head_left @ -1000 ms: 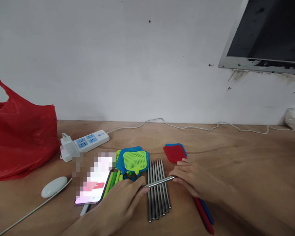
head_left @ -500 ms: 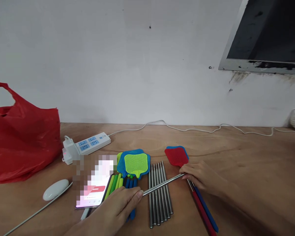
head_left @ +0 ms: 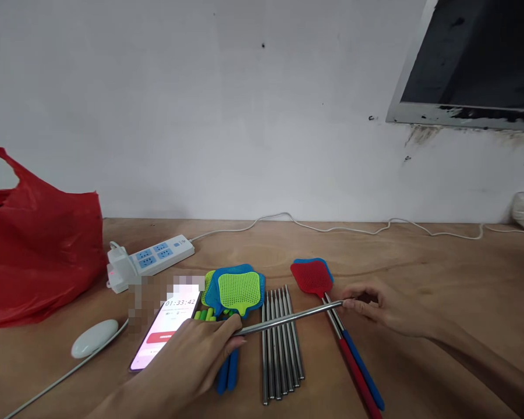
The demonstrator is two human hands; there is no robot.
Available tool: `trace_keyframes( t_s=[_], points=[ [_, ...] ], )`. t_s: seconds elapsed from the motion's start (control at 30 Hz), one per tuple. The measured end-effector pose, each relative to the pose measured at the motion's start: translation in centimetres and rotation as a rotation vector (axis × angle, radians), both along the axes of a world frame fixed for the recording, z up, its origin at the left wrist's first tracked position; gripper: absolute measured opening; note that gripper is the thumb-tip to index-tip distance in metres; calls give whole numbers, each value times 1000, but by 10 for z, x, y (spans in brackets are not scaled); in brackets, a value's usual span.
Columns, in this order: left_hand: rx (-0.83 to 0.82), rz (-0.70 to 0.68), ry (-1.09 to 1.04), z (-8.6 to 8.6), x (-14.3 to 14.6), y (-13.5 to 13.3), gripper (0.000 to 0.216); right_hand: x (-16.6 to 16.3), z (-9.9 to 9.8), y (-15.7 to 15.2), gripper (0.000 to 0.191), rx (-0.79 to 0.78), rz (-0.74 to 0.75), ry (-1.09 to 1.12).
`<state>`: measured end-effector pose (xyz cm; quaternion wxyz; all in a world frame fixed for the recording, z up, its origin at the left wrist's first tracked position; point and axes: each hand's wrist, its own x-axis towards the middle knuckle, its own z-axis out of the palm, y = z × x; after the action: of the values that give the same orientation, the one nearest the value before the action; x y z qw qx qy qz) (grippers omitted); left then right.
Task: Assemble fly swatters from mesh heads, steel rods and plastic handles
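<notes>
My left hand (head_left: pixel 201 355) pinches the near end of a thin telescopic metal rod (head_left: pixel 288 319), and my right hand (head_left: pixel 382 308) pinches its far tip. The rod stretches crosswise above a row of several bare metal rods (head_left: pixel 282 349) lying on the wooden table (head_left: pixel 441 273). Left of that row sits a stack of green and blue mesh swatter heads (head_left: pixel 238 289) with green and blue handles partly hidden under my left hand. Two finished swatters, red (head_left: pixel 311 277) and blue, lie just under my right hand, their handles (head_left: pixel 358 372) pointing toward me.
A phone (head_left: pixel 163 334) with a lit screen lies by my left hand. A white mouse (head_left: pixel 95 337) with its cable, a white power strip (head_left: pixel 151 256) and a red plastic bag (head_left: pixel 35 256) stand at the left. A white cord (head_left: pixel 353 228) runs along the wall.
My hands have drawn apart, the right one sliding to the right, and the rod between them has grown much longer. The left hand stayed near the coloured handles.
</notes>
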<state>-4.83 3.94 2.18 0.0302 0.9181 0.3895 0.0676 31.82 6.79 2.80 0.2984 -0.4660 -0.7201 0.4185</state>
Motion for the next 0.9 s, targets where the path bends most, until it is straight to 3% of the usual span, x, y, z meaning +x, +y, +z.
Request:
trace_keyframes(
  t_s=[0.13, 0.33, 0.43, 0.7, 0.9],
  points=[
    [1, 17, -23, 3, 4, -2, 53, -7, -5, -2, 39, -22, 2, 93],
    [-101, -11, 40, 10, 30, -10, 48, -46, -11, -20, 31, -46, 188, 78],
    [-97, -2, 29, 11, 36, -10, 49, -55, -11, -24, 32, -36, 194, 110],
    [-127, 22, 8, 5, 29, -7, 56, -46, -19, -10, 35, -62, 177, 101],
    [-88, 62, 2, 2, 33, -7, 50, -40, -33, -6, 39, -9, 124, 127]
  ],
)
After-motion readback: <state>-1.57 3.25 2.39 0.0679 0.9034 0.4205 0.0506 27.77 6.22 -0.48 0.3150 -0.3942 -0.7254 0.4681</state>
